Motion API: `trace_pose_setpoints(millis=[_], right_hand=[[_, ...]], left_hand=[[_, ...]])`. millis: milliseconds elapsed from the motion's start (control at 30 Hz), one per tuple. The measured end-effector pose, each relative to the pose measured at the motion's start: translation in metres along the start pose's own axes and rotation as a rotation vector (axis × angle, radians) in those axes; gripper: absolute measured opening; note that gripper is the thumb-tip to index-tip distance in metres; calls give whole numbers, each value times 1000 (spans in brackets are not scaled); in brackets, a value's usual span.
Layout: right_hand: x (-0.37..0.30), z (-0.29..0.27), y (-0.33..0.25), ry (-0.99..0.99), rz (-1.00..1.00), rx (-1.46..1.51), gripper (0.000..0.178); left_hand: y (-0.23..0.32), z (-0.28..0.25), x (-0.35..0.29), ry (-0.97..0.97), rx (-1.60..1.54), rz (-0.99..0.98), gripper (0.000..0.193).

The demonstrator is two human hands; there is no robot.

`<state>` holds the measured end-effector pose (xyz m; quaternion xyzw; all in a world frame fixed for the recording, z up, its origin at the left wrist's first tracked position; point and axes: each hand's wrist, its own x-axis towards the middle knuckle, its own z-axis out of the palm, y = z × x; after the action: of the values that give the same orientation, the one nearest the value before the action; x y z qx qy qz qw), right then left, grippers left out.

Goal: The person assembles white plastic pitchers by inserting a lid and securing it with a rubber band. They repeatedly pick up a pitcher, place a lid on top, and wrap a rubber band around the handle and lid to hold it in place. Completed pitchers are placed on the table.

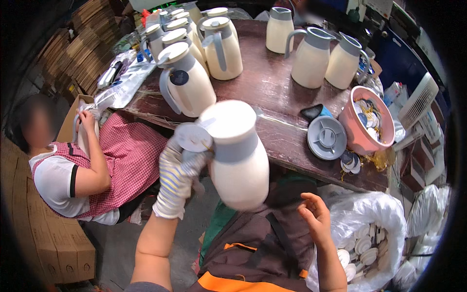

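My left hand (179,176), in a striped work glove, grips the handle of a cream thermos jug (238,160) with a grey collar and holds it up, tilted, over my lap. A round tag (193,137) hangs at the jug's handle. My right hand (315,214) is bare, fingers spread, just right of and below the jug, not touching it. Several more cream jugs (189,82) stand on the dark wooden table (272,87) ahead.
A pink bucket (362,138) of round tags and a grey lid (327,137) sit at the table's right. A clear bag (369,228) of white caps lies by my right knee. A seated person (92,165) in a checked apron works at left, beside cardboard boxes (53,233).
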<state>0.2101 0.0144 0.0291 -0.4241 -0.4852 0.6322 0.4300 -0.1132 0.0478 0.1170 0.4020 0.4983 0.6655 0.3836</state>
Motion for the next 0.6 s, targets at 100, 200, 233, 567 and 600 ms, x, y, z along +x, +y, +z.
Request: trace_pose_setpoints(millis=[100,200,233,567,600], right_hand=[[0,1,4,9,56,-3,33],[-1,7,16,38,44,-15,37],[-1,6,20,69,39,-50,37],[-5,-17,36,175,79,-43,36],[-6,-18,37,178,90,-52,35]], left_hand=[[-10,-22,40,161,-75,265,43],[-28,-33,73,330,142,277,33],[-35,-37,83,399,236,296,32],[-132,-33,77,430,122,253,58],[-142,-31,68,457,267,221,55]])
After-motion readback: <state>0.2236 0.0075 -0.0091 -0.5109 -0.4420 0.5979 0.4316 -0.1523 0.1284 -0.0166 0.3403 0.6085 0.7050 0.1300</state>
